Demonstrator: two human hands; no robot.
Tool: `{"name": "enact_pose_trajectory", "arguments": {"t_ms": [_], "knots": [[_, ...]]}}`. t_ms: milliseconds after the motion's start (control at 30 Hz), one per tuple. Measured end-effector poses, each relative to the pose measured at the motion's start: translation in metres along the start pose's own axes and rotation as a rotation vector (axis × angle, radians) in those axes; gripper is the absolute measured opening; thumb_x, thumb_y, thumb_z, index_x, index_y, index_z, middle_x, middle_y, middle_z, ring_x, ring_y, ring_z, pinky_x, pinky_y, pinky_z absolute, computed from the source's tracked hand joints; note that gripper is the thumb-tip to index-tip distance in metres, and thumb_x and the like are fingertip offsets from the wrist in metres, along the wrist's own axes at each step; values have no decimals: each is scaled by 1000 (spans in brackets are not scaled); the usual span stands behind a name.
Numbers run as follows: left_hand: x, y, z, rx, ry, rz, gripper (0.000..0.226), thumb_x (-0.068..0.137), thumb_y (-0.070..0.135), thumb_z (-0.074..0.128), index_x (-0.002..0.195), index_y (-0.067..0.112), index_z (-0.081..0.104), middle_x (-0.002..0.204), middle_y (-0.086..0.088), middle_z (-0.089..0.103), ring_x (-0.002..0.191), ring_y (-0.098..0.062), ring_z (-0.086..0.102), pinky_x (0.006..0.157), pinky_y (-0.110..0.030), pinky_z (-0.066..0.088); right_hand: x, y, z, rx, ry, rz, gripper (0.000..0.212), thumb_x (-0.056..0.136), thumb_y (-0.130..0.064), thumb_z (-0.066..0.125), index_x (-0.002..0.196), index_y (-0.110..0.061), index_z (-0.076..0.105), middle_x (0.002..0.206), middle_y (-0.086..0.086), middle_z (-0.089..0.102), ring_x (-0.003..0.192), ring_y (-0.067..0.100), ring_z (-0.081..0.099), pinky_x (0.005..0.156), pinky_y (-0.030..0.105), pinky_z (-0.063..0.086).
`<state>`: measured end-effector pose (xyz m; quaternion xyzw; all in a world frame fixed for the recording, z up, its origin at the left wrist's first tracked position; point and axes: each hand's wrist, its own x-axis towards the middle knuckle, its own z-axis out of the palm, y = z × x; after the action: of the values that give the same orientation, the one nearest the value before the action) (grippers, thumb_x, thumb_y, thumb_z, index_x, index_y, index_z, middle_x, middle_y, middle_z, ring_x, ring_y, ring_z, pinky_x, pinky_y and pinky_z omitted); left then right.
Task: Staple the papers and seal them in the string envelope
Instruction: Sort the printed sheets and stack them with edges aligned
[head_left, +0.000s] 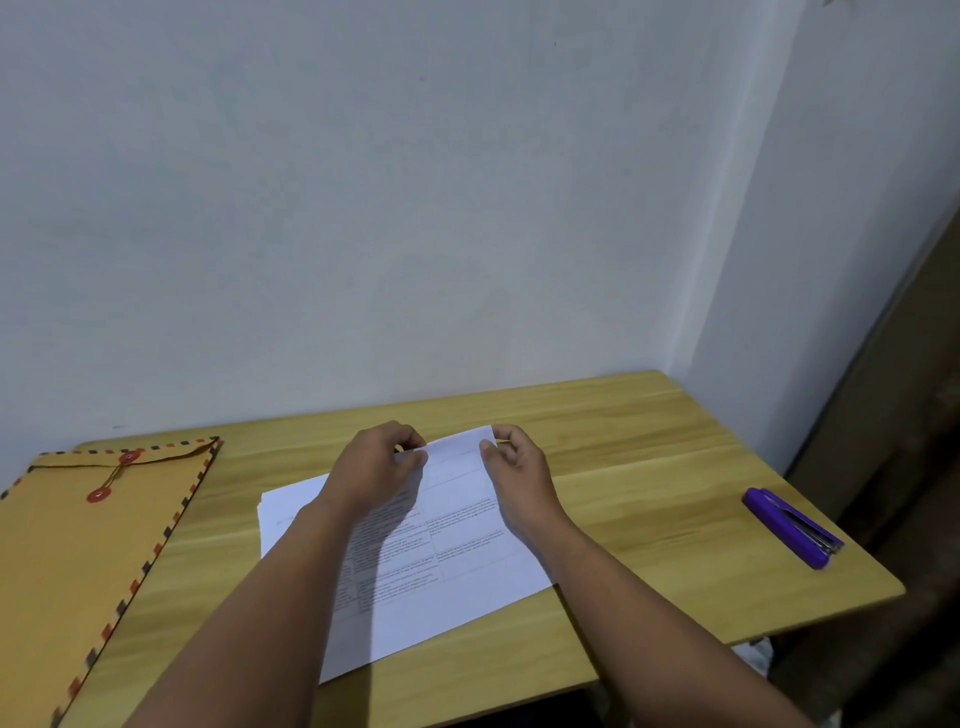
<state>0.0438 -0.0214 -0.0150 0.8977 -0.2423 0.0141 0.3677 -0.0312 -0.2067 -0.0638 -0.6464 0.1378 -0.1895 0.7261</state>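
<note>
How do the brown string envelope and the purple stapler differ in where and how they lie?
The flat brown string envelope lies at the table's left and overhangs its edge; the small purple stapler lies wholly on the table at the right. The envelope is wide and thin, the stapler narrow and blocky. Neither is touched by the hands.

Both bare arms reached forward, hands close together at the far edge of the papers.

The left hand (376, 467) lay knuckles up, its fingers curled over and its thumb pointing right, pinching the far edge of the papers (457, 525). The right hand (514, 467) sat just beside it, tilted inward, thumb on top of the sheet and fingers curled behind the same edge. The two forearms ran in from the lower corners of the view and converged toward the hands, both wrists roughly straight, the left forearm crossing above the sheets.
</note>
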Motion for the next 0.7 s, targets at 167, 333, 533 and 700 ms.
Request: {"name": "enact_pose_trajectory", "arguments": {"t_ms": [167, 333, 533, 700], "knots": [[-2, 2, 1, -39, 11, -30, 8, 85, 19, 74, 87, 26, 70, 87, 13, 69, 86, -13, 65, 70, -26, 45, 8, 4, -1, 31, 37, 12, 18, 86, -42, 72, 83, -25, 69, 77, 2, 64, 77, 21, 48, 73, 41, 40], [-2, 4, 0, -39, 14, -21, 10, 85, 18, 74, 93, 23, 72, 83, 15, 67, 86, -13, 64, 70, -25, 43, 10, 7, -6, 76, -12, 38, 15, 81, -37, 78, 86, -23, 75, 96, 16, 79, 87, 24, 68, 90, 51, 56], [-2, 0, -1, -43, 15, 22, 18, 83, 17, 74, 92, 31, 66, 90, 13, 67, 83, -9, 63, 71, -26, 44, 9, 4, -8, 110, -8, 47, 8, 93, -19, 75, 99, -14, 75, 103, 14, 81, 108, 41, 74, 103, 61, 55], [-3, -3, 0, -11, -6, 1, 23, 89, 19, 69, 108, 32, 70, 100, 9, 66, 89, -10, 63, 78, -28, 50, 7, 5, -7, 114, -20, 48, 10, 98, -5, 70, 107, -8, 72, 101, 17, 81, 97, 32, 76, 103, 62, 55]]}}
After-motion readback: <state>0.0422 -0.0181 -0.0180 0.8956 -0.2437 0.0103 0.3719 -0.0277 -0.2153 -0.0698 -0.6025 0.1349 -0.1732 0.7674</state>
